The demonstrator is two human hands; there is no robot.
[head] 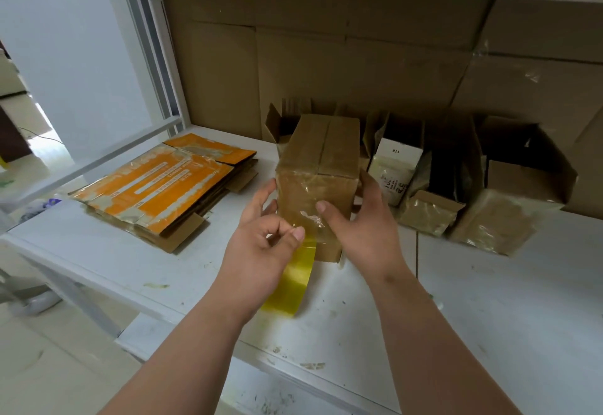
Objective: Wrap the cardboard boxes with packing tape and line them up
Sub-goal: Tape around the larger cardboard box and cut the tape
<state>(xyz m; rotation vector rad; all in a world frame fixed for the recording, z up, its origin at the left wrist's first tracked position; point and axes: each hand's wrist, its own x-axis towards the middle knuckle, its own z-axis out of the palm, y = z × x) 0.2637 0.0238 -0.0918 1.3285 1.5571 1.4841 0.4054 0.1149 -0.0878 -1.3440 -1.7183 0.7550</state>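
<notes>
While between both hands (313, 235), taped cardboard box (318, 166) upright on shelf (489, 300).

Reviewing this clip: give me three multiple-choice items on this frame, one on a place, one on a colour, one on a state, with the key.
1. Where does the stack of flattened orange cartons lie relative to the cardboard box?
A. left of it
B. on top of it
C. right of it

2. What colour is the tape roll?
A. blue
B. yellow
C. black

3. What is the right hand doing?
A. hanging away from the box
B. holding scissors
C. resting on the box, thumb on the taped front

Answers: 1 A, cartons lie at the shelf's left. 2 B, translucent yellow under the left hand. 3 C, thumb lies on the front.
</notes>
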